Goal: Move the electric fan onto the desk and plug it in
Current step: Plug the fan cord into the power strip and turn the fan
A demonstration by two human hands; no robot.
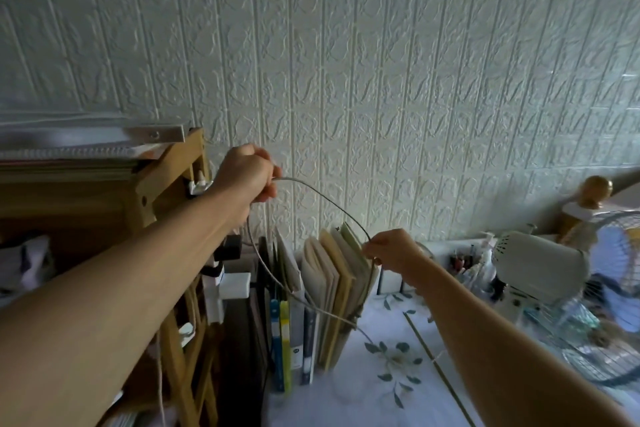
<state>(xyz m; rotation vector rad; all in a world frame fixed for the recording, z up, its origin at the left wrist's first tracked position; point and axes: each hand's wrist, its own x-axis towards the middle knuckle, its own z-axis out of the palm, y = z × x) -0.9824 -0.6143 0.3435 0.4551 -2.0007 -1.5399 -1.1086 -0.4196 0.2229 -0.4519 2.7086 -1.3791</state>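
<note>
The left hand (246,173) is fisted around one end of the fan's grey cord (322,197), raised near the wooden shelf (162,184); the right hand (389,248) pinches the cord above the upright books (332,291). The electric fan (568,284) stands on the floral tabletop (381,385) at right.

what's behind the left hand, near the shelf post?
A white plug or adapter on the wooden shelf post shows past the left hand, which grips the fan cord. The cord's plug end is hidden in the fist.
</note>
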